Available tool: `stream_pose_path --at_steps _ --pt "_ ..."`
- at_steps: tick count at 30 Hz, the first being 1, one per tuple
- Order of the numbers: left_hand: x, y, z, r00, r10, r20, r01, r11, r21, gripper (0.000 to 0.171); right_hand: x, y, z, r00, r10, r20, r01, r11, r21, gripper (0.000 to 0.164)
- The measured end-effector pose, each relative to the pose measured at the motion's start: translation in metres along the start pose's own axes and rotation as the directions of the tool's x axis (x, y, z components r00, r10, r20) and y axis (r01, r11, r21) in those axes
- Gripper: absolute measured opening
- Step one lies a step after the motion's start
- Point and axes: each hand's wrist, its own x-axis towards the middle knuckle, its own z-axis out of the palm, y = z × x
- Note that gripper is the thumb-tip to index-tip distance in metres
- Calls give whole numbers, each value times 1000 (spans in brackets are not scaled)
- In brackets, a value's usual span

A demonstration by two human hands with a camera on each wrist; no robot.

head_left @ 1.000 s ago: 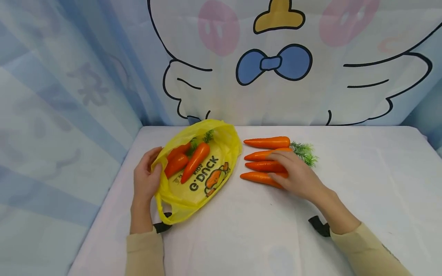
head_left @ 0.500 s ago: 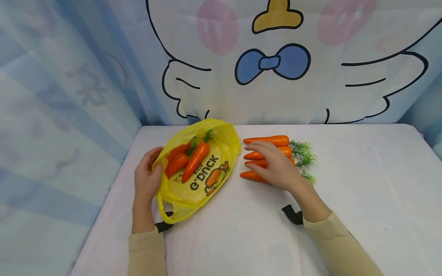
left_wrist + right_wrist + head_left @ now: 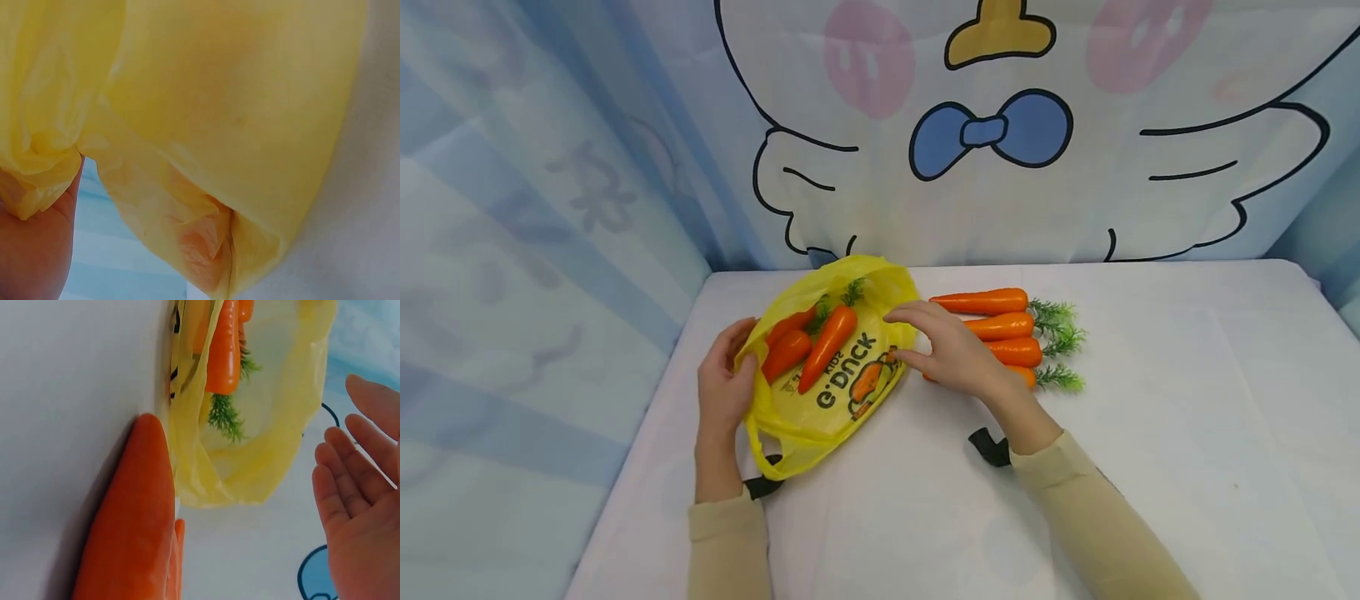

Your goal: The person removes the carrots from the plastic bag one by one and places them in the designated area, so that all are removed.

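Observation:
My left hand [image 3: 726, 383] grips the left rim of a yellow plastic bag [image 3: 891, 292] printed with a duck, keeping its mouth spread. Inside the bag lie three orange carrots [image 3: 831, 346] with green tops. The left wrist view is mostly filled by the bag's yellow film [image 3: 250, 81], with part of the hand at lower left. My right hand [image 3: 958, 358] hovers at the bag's right edge, holding nothing, thumb and fingers apart. Under and beyond it, several carrots [image 3: 985, 302] lie in a row, leafy ends to the right. The right wrist view shows its bare palm [image 3: 365, 537].
A white-covered table [image 3: 1187, 400] carries everything. Behind it hangs a backdrop [image 3: 1000, 208] with a cartoon character and a blue bow tie. A pale blue patterned curtain [image 3: 535, 292] stands along the left side.
My right hand has moved left from over the row of carrots to the bag's right edge, empty throughout. The carrots in the row stay put. My left hand keeps its grip on the bag.

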Motion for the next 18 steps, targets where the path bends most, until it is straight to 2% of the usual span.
stream_pose_path --at_steps 6,9,14,18 --pt "1 0 2 1000 21 4 -21 999 -38 47 18 -1 11 998 26 64 -27 1000 13 45" --pt "1 1 4 1000 20 7 -20 999 -45 46 27 1 15 996 9 86 -11 1000 19 45" --pt "1 2 9 1000 18 24 -17 999 -35 47 40 4 18 994 -19 108 16 999 28 45" --pt "-2 2 10 999 21 38 -20 1000 -11 46 47 6 21 990 0 142 -3 1000 24 47"
